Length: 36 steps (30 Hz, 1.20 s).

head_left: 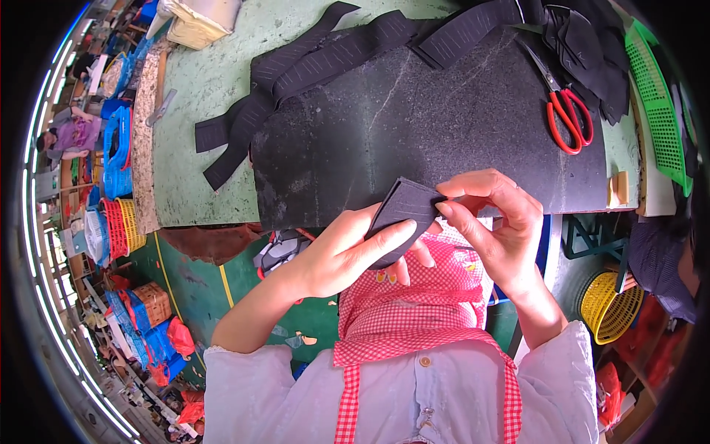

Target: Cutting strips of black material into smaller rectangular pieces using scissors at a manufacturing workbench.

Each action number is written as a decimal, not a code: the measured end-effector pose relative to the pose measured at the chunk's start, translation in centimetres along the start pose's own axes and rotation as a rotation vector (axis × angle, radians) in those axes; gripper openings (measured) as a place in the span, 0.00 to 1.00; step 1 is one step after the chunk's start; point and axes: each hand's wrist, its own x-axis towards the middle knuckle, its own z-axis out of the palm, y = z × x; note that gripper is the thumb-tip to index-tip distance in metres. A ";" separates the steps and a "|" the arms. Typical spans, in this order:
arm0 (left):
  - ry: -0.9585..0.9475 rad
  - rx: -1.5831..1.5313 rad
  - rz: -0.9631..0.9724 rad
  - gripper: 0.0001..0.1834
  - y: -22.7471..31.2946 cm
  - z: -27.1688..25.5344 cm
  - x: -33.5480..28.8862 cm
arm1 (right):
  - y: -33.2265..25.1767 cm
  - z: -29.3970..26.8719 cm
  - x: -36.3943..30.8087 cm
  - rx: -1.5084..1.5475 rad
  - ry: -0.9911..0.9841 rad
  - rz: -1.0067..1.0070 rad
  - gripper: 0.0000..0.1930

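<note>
A small stack of black fabric pieces point(409, 203) with thin pale lines is held up over my lap, just off the table's front edge. My left hand point(355, 248) grips it, thumb across the front and fingers behind. At the stack's upper right corner, my right hand point(499, 218) pinches with thumb and forefinger; the tips meet the corner, though I cannot make out how many layers lie between them. Long black marked strips point(333, 55) lie loosely across the far side of the black work mat point(444, 126).
Red-handled scissors point(568, 122) lie on the mat at the right, beside a heap of black pieces point(592, 52). A green plastic basket point(658, 103) stands at the far right. A yellow basket point(610, 307) sits below the table. At the left are several coloured baskets point(118, 229).
</note>
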 end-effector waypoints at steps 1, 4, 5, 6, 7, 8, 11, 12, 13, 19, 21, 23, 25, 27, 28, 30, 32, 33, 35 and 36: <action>-0.001 0.000 0.000 0.17 0.1 0.0 0.0 | -0.1 0.1 0.0 -0.055 0.025 -0.042 0.09; 0.005 -0.018 -0.056 0.17 0.4 0.2 -0.1 | -0.1 0.2 0.0 -0.159 0.064 -0.115 0.08; 0.024 -0.018 -0.040 0.17 0.4 0.4 -0.1 | -0.2 0.2 -0.1 -0.158 0.067 -0.116 0.08; 0.041 -0.020 -0.023 0.17 0.4 0.4 -0.2 | -0.2 0.3 -0.1 -0.192 0.081 -0.152 0.08; 0.040 -0.019 -0.022 0.17 0.4 0.4 -0.1 | -0.2 0.4 -0.1 -0.226 0.095 -0.187 0.08; 0.045 -0.028 -0.017 0.17 0.5 0.4 -0.1 | -0.2 0.3 -0.1 -0.227 0.097 -0.188 0.08; 0.058 -0.026 -0.019 0.17 0.0 0.2 -0.3 | -0.3 0.1 -0.3 -0.147 0.027 -0.073 0.10; 0.054 -0.014 -0.026 0.17 -0.1 0.2 -0.2 | -0.4 0.0 -0.3 -0.001 -0.014 0.080 0.11; 0.051 -0.015 -0.027 0.17 0.0 0.2 -0.1 | -0.5 -0.1 -0.2 0.145 -0.054 0.233 0.13; -0.036 0.051 -0.138 0.17 1.4 0.4 0.1 | -0.1 0.4 0.8 0.135 -0.212 0.160 0.10; -0.032 0.017 -0.163 0.17 1.7 0.6 0.0 | 0.6 0.6 1.1 -0.028 -0.195 -0.080 0.09; -0.022 0.001 -0.155 0.18 1.8 0.4 0.0 | 0.5 0.1 1.2 -0.089 -0.199 -0.135 0.11; -0.010 -0.017 -0.148 0.19 1.8 0.1 -0.2 | -0.1 -0.6 1.3 0.015 -0.324 0.015 0.14; -0.041 -0.113 -0.215 0.19 2.2 -0.2 -0.4 | 0.4 -1.1 1.2 0.073 -0.360 0.053 0.20; -0.079 -0.129 -0.159 0.19 2.0 -0.3 -0.4 | 0.8 -1.2 0.9 0.367 -0.419 0.192 0.27; -0.134 -0.132 -0.156 0.19 2.1 -0.6 -0.5 | 1.0 -1.1 0.7 0.663 -0.472 0.330 0.35; -0.214 -0.163 -0.171 0.18 2.1 -0.9 -0.5 | 0.9 -0.8 0.8 0.884 -0.496 0.387 0.41; -0.215 -0.163 -0.171 0.18 2.1 -0.9 -0.6 | 1.0 -0.9 0.8 0.883 -0.495 0.388 0.41; -0.212 -0.213 -0.188 0.19 2.1 -0.8 -0.7 | 1.3 -1.1 1.0 0.777 -0.587 0.273 0.37; -0.214 -0.213 -0.189 0.19 2.1 -0.8 -0.6 | 1.5 -1.1 0.9 0.776 -0.586 0.273 0.37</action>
